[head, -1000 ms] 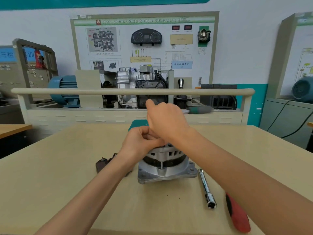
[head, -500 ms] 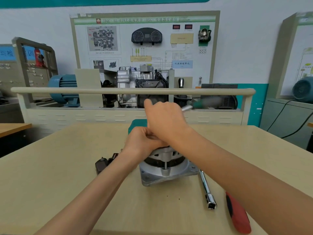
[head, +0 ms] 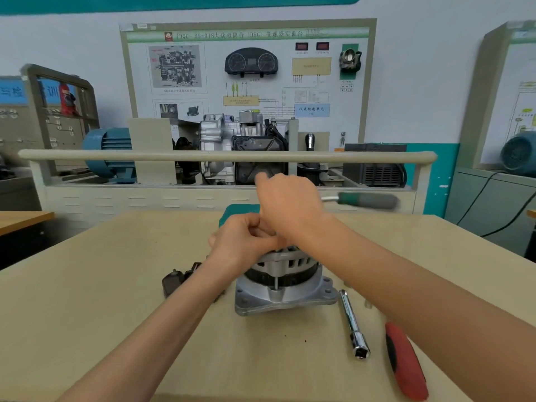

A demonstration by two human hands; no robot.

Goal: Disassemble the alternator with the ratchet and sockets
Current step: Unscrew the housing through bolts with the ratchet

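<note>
Ratchet [head: 367, 200]: handle was swung back rightward, blurred, gripped by the right hand [head: 290, 204].
Left hand [head: 242, 242]: kept clenched atop the alternator [head: 282, 281], mid-table.
Meaning: a fastener was judged mid-loosening.

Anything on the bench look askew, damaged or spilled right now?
Nothing stands out. The alternator sits flat on the table, both hands on top; the right hand holds the ratchet. The extension bar and red-handled tool lie beside it.
</note>
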